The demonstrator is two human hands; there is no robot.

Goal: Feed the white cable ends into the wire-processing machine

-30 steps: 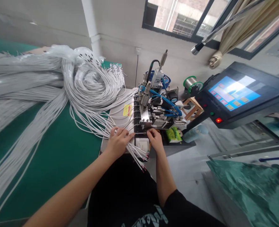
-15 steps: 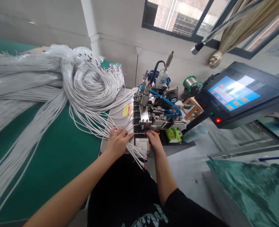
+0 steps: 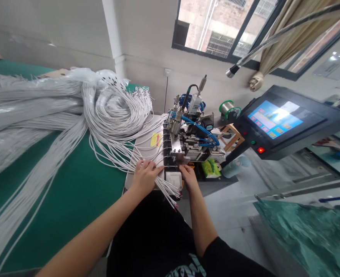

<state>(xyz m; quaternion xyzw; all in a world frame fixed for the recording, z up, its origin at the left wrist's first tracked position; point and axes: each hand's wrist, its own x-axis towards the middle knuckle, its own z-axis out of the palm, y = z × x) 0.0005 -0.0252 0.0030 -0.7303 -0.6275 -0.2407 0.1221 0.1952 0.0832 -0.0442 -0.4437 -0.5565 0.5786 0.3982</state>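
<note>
My left hand is closed over a bundle of white cables, whose stripped, reddish ends fan out past my fingers. Its thumb presses one white cable that lies across the black slotted rail of the bench machine. At the far end of that cable, my right hand pinches with thumb and forefinger beside the rail. The exact grip of those fingertips is small and partly hidden. More cables run into the rail's slots farther back.
A large pile of white cables covers the green table on the left. To the right stand a control screen, a solder wire spool and a green packet. A metal gooseneck hangs above.
My view has tilted slightly, so the scene sits a little lower. Both hands keep nearly the same places at the rail, with the cable held across it.
</note>
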